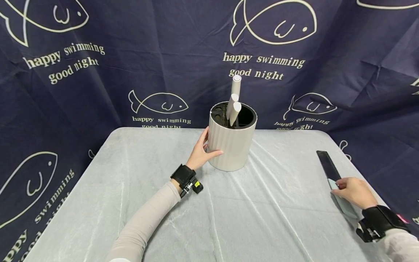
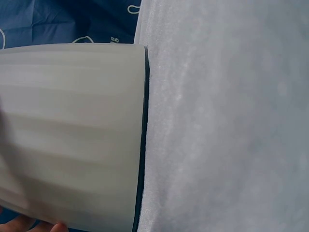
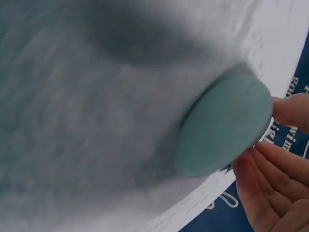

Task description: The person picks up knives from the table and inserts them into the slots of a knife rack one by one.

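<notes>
A ribbed white cylindrical knife holder (image 1: 230,145) with a black slotted top stands upright at the table's far edge. Several white handles (image 1: 235,113) stick up out of its slots. My left hand (image 1: 202,151) holds its left side, thumb across the front and fingers round the back; fingertips (image 2: 59,227) show below the white wall in the left wrist view. At the right, my right hand (image 1: 355,191) pinches a knife with a pale green handle (image 1: 345,205) between thumb and fingers. Its dark flat blade part (image 1: 328,163) points away. The handle's rounded end (image 3: 224,125) faces the right wrist camera.
A pale grey plush cloth covers the table (image 1: 262,225), with a few creases in it. Dark blue curtain fabric (image 1: 196,54) with white fish and lettering hangs close behind and at both sides. The table's right edge runs close by my right hand.
</notes>
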### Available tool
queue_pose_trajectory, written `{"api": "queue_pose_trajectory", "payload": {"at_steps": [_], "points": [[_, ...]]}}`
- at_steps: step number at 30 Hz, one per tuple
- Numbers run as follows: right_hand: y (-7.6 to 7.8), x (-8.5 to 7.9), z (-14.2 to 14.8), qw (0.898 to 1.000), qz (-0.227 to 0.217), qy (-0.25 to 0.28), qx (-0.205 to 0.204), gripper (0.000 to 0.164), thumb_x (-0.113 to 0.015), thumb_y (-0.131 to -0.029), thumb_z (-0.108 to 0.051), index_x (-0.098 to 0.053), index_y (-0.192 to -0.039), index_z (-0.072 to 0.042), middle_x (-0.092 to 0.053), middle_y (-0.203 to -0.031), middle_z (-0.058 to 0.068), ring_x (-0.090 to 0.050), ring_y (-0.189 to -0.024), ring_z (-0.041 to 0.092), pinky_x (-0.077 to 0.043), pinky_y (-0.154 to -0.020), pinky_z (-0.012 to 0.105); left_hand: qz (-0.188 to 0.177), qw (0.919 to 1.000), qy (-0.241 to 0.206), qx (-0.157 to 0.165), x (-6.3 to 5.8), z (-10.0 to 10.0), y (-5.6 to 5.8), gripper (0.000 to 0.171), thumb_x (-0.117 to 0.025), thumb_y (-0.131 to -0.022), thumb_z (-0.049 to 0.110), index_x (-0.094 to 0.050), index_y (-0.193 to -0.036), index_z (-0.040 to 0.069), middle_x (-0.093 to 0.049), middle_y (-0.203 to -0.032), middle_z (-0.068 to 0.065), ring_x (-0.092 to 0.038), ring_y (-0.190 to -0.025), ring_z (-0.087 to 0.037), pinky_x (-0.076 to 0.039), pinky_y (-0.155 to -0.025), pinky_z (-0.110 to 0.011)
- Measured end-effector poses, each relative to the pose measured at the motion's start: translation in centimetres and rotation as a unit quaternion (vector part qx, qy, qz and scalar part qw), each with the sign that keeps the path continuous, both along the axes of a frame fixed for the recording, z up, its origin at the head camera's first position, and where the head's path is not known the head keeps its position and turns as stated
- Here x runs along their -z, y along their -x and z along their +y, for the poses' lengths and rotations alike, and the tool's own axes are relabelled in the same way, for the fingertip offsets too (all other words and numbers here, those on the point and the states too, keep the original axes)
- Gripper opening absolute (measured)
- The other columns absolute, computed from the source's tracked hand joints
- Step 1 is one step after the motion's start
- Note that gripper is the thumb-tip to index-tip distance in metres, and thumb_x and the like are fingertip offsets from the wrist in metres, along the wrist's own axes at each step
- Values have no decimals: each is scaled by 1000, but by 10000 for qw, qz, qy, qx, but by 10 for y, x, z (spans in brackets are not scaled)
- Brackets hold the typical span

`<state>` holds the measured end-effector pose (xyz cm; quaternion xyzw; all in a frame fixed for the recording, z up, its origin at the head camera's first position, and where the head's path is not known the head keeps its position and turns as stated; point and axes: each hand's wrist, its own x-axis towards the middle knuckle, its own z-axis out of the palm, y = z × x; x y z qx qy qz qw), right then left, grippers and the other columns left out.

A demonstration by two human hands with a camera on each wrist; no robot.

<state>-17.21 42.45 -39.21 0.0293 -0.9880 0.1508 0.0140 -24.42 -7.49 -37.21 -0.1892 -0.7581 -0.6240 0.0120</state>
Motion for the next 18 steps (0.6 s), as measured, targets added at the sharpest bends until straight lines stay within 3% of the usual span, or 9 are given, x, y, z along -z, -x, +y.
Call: {"api": "queue_pose_trajectory", "payload": {"at_steps": [7, 18], "points": [[6, -1, -12, 9999, 122, -35, -14, 40, -78, -70, -15, -65, -90, 18, -69, -77, 24, -65, -72, 41, -53, -63, 50, 11, 10000, 55, 24, 0, -1, 0, 97, -72, -87, 5, -3, -156, 4, -6, -162, -17, -13, -149, -31, -22, -120, -49], [20, -4, -33, 9996, -179, -33, 207, 40, -77, -73, -14, -65, -92, 19, -68, -82, 27, -63, -75, 44, -53, -62, 51, -46, 10000, 78, 25, 5, -1, 5, 98, -72, -87, 5, -2, -156, 5, -6, -162, -16, -12, -149, -30, -22, -120, -48]]}}
